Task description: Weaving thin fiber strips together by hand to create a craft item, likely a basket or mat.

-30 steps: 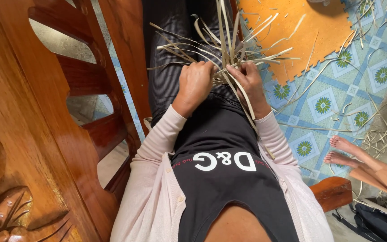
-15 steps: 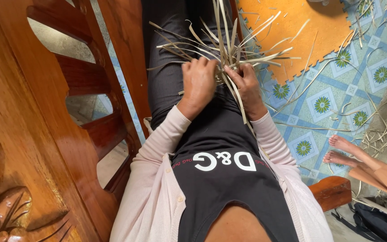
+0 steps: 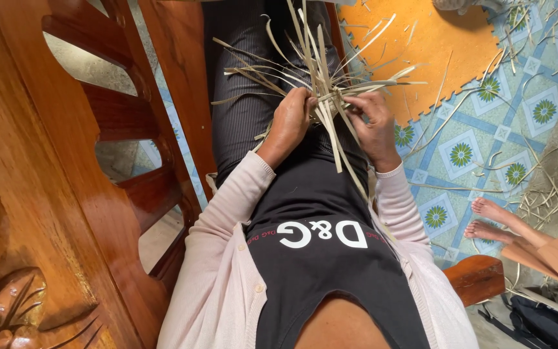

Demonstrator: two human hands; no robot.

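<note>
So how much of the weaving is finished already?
Only a small part. A short woven patch sits between the left hand and right hand, where the pale strips cross. Both hands grip that crossing on the lap. Most strips fan out loose and unwoven, and more scraps lie on the patterned floor mat, so most of it is left.

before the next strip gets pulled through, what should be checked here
1. Left hand grips the strips on the lap: ok.
2. Right hand pinches strips at the crossing: ok.
3. Loose ends fan upward and outward, free of the wooden chair: ok.
4. One long strip hangs down over the black top, loose: not ok.
5. Another person's feet rest on the tiled mat, apart from the work: ok.
6. Tightness of the weave under the hands: cannot tell.
</note>
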